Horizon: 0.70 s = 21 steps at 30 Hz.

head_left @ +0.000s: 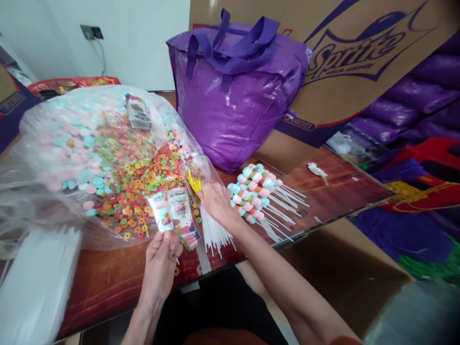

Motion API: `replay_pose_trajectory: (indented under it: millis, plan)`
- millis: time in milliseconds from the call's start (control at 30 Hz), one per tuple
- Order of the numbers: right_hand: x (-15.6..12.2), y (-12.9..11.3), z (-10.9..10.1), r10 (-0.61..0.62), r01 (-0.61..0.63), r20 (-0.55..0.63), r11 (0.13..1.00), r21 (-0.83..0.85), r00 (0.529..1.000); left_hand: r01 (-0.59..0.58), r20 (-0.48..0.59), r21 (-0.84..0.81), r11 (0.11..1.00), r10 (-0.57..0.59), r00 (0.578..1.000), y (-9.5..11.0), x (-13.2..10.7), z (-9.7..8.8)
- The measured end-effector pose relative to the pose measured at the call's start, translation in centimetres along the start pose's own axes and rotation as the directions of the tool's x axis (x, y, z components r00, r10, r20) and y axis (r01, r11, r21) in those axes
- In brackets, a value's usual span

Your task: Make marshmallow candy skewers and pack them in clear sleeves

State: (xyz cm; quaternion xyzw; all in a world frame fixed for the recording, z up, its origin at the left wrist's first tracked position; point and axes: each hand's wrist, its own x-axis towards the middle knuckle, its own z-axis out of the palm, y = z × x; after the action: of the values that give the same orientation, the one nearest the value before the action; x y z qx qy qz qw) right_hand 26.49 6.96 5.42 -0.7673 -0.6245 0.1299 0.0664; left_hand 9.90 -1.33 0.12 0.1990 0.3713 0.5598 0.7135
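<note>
My left hand (163,249) is closed around the bottom of a small clear wrapper with a marshmallow candy skewer (161,211) in it, held upright. At the gold twist ties (194,181), which sit in a clear plastic bag, my right hand (216,203) has its fingers drawn together; its fingertips are partly hidden. Flat printed candy wrappers (181,211) lie between my hands. Below my right hand, a bundle of white sticks (215,235) fans toward the table's front edge. Finished marshmallow skewers (251,191) are piled right of my right hand.
A big clear plastic bag (32,129) spreads over the left of the table, with ring gummies (140,177) and marshmallows (79,153). Behind stand a purple bag (233,96) and a cardboard box (345,72). More white sticks (39,278) lie front left.
</note>
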Motion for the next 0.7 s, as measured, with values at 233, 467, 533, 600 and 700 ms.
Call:
replay_pose_trajectory:
  millis: [233, 467, 533, 600, 700]
  plan:
    - [1.8, 0.0, 1.2, 0.031, -0.026, 0.081, 0.997, -0.067, 0.996, -0.028, 0.025, -0.043, 0.999, 0.029, 0.999, 0.0, 0.1, -0.4]
    - [1.0, 1.0, 0.4, -0.003, 0.007, 0.059, 0.998, -0.062, 0.998, 0.004, 0.03, -0.027, 1.0, -0.003, 1.0, 0.2, 1.1, -0.3]
    - [1.0, 1.1, 0.3, -0.013, 0.015, 0.045, 0.998, -0.054, 0.999, 0.021, 0.014, -0.024, 0.999, -0.021, 1.0, 0.1, 1.2, 0.1]
    - [0.8, 1.5, 0.3, -0.01, 0.01, 0.012, 0.999, -0.038, 1.0, 0.015, -0.014, -0.007, 1.0, -0.015, 1.0, 0.1, 1.2, 0.4]
    - [0.0, 2.2, 0.4, -0.023, 0.043, -0.151, 0.99, 0.132, 0.988, -0.06, -0.043, 0.055, 0.997, 0.063, 0.997, 0.1, 1.1, 1.0]
